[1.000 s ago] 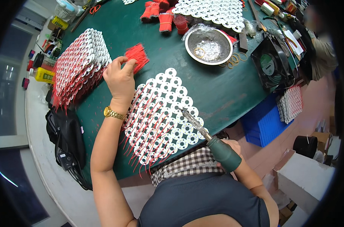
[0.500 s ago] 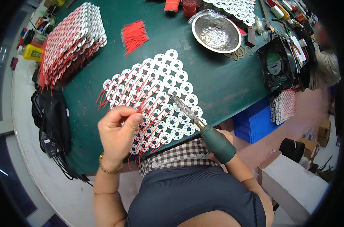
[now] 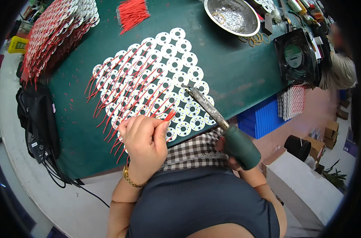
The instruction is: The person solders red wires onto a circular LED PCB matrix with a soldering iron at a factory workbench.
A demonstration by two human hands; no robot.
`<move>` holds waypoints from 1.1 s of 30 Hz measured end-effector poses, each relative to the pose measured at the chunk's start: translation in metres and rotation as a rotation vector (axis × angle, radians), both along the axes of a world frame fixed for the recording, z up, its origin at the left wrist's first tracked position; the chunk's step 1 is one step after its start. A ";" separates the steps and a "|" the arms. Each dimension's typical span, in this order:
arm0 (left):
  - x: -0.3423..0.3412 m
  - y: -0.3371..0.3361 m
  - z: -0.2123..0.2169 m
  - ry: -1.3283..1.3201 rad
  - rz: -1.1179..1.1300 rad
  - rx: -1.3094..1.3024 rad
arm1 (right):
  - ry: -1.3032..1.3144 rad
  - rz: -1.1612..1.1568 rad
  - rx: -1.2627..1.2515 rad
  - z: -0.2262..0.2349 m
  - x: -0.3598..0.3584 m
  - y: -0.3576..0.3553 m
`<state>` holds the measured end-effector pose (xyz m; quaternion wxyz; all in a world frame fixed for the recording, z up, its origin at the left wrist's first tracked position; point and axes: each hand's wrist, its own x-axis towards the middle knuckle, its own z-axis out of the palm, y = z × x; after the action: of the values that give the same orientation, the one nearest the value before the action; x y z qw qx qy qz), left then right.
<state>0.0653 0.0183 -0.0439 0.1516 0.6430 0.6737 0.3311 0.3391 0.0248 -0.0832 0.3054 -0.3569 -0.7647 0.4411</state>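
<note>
A sheet of joined round white circuit boards (image 3: 174,58) lies on the table before me, with red wires standing off many of its left and middle discs. My left hand (image 3: 144,139) is closed in a pinch on a small bunch of red wires (image 3: 170,115), over the sheet's near edge. In my right hand (image 3: 233,162), largely hidden behind the handle, is a soldering iron (image 3: 242,147) with a green grip. Its tip points far-left, at or just above the discs right of the wired ones; contact cannot be made out.
A tall stack of wired sheets (image 3: 61,35) stands far left, near a pile of red wires (image 3: 133,15). At the far right are a metal bowl (image 3: 256,22), rubber bands (image 3: 254,39) and a black fan (image 3: 293,57). Blue crates (image 3: 260,117) sit beyond the table's right edge.
The view has shifted, so the table things sit higher. My left hand has moved right and nearer me, wires still pinched. The iron's tip has shifted slightly right and nearer over the discs.
</note>
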 end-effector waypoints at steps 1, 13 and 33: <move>0.000 0.000 -0.002 0.006 0.003 -0.003 | 0.038 0.003 0.000 0.007 -0.002 0.001; 0.004 0.003 -0.002 0.091 0.004 -0.008 | 0.020 0.047 -0.286 0.007 0.028 -0.034; 0.004 0.004 -0.004 0.152 -0.036 -0.006 | -0.152 0.177 0.002 0.004 0.031 -0.026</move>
<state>0.0693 0.0226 -0.0481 0.1079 0.6778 0.6727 0.2766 0.3704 -0.0015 -0.0790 0.2066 -0.3199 -0.8146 0.4374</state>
